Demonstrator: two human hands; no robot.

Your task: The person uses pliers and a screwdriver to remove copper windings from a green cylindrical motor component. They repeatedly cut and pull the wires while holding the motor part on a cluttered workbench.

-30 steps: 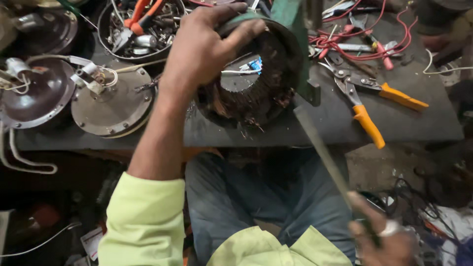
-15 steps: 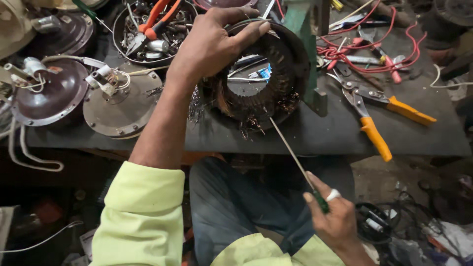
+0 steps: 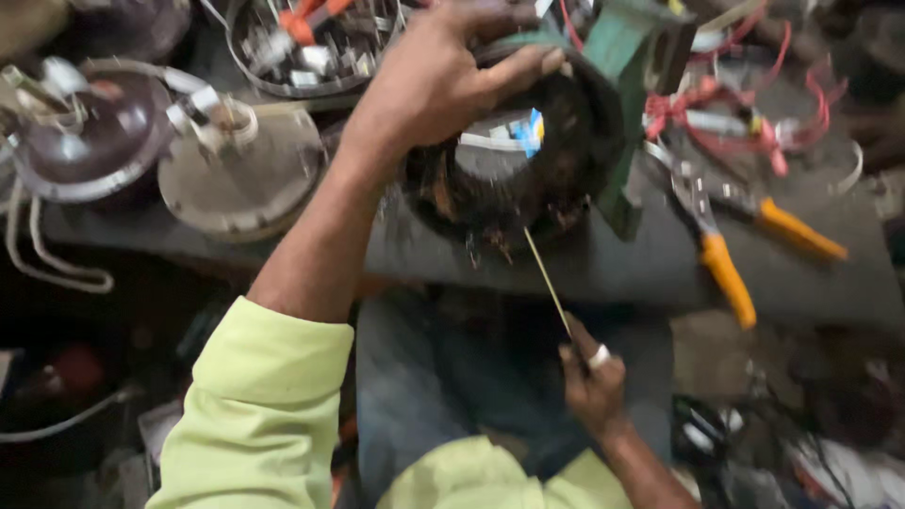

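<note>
stator (image 3: 514,151) is steadied upright at the bench (image 3: 603,264) edge by the left hand (image 3: 443,80); a thin rod (image 3: 547,281), pinched in the right hand (image 3: 592,382), is aimed at its windings. careful prodding seems called for.

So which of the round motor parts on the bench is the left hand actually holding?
The dark ring-shaped winding core at the bench edge: the left hand grips its top rim. The grey domed cover and maroon housing sit untouched farther left.

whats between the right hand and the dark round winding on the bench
In the head view a thin rod spans the gap: the right hand pinches its lower end and its tip reaches the winding, which the left hand grips on top.
</note>
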